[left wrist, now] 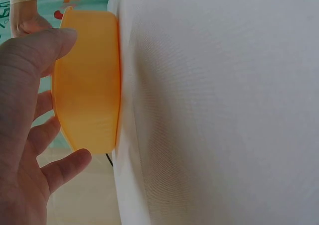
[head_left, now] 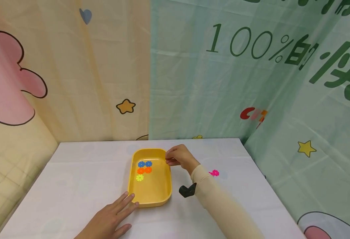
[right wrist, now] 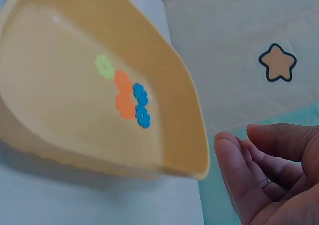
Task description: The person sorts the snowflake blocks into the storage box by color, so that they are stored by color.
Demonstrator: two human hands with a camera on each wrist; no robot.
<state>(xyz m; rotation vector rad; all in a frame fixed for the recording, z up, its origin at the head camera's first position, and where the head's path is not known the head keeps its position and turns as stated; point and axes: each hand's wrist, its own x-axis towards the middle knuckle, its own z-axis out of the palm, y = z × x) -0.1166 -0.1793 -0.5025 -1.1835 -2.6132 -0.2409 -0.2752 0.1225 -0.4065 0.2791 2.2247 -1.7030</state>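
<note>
Taking the tray's centre as the middle of the clock, your right hand (head_left: 181, 156) is at 2 o'clock, its fingertips close by the edge of the yellow tray (head_left: 158, 189). Its fingers are loosely bent, a small gap shows between thumb and fingers, and no piece shows in them. Your left hand (head_left: 110, 215) has its fingers spread at 7 to 8 o'clock, the tips reaching the near corner; it grips nothing, and you cannot tell here how hard it presses.

The tray rests on the white desk (head_left: 82, 186). Inside, toward 10 and 11 o'clock, lie two blue flowers (head_left: 141, 164) and two orange flowers (head_left: 140, 171) in side-by-side pairs, with one lime flower (head_left: 140, 178) at 9. Bare tray floor lies at the lime flower's 3 o'clock. Outside, at 3 o'clock, pink flowers (head_left: 215, 173) are partly hidden beside your right sleeve (head_left: 222, 196).

To work well here, keep light left fingertips on the corner so the tray doesn't slide. Lift the right wrist to clear the edge, and watch that the sleeve doesn't sweep the pink pieces. The flowers look thin and light, so a fingertip pinch should serve best; a brush could easily upset the rows.
</note>
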